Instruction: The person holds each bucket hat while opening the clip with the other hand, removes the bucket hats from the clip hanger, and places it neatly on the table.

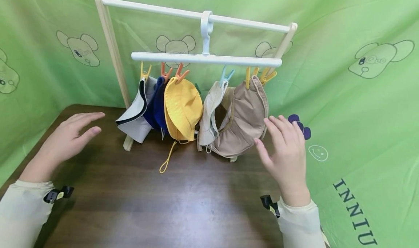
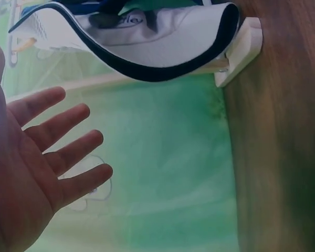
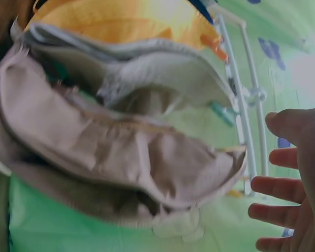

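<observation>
Several hats hang by clothespins from a white hanger [image 1: 206,59]. At the left is a white cap with a dark-edged brim [image 1: 134,110], then a dark blue hat [image 1: 157,106], a yellow bucket hat [image 1: 184,108] with a cord, a pale beige hat [image 1: 211,113], and a brown sun hat [image 1: 245,120]. My left hand [image 1: 70,135] hovers left of the white cap, fingers extended and holding nothing. Beside the brown hat's right edge, my right hand [image 1: 286,153] is raised with spread fingers; the right wrist view shows a gap between them.
The hanger hooks over the white bar [image 1: 157,10] of a stand with wooden posts [image 1: 112,51]. It stands on a dark brown table [image 1: 157,208]. Green printed cloth [image 1: 360,113] surrounds the table behind and at the sides.
</observation>
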A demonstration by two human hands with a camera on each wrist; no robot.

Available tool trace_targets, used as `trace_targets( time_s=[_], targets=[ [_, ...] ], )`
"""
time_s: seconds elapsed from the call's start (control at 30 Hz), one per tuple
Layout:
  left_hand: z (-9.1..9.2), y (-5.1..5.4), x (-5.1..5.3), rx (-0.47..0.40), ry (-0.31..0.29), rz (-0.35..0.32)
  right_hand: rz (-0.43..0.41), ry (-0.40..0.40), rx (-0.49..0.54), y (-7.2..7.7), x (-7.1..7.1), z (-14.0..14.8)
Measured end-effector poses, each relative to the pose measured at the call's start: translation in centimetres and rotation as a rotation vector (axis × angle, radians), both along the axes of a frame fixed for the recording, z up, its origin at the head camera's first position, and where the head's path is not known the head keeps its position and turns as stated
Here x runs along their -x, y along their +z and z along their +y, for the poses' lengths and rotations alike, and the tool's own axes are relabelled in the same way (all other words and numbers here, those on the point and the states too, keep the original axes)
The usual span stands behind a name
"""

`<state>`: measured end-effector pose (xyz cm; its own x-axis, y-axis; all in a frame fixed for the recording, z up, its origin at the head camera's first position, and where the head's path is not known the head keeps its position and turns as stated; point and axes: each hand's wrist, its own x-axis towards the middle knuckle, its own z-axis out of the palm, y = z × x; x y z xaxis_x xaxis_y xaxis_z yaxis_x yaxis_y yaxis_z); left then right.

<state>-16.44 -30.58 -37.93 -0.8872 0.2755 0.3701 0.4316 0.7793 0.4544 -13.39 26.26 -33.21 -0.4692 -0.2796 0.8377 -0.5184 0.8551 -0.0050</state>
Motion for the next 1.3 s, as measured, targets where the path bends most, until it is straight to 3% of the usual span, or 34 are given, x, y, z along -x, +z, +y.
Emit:
trace_targets(
  time_s=[0.13,0.37,0.53,0.67,0.83,1.1,1.3],
  targets=[
    [0.5,1.0,0.3,-0.010,0.003,0.021,0.021,0.060,0.003,0.1,-0.2,-1.8],
    [1.6,2.8,0.6,-0.010,0.012,-0.001,0.001,0.163,-0.003,-0.1,-0.4,-4.3],
    [2.4,4.6,0.9,0.015,0.037,-0.019,-0.059,0.220,-0.002,-0.6,0.1,-5.2],
    [3.0,6.1,1.3,0.090,0.037,-0.055,-0.127,0.256,-0.002,-1.1,0.9,-5.2],
    [3.9,8.1,2.2,0.157,0.020,-0.081,-0.205,0.300,0.013,-2.0,1.9,-4.9],
    [5.6,11.0,4.4,0.056,-0.026,-0.081,-0.278,0.351,0.017,-2.6,2.5,-5.3],
    [7.0,12.4,5.7,0.033,-0.041,-0.107,-0.326,0.372,0.034,-2.8,2.6,-6.1]
  ],
)
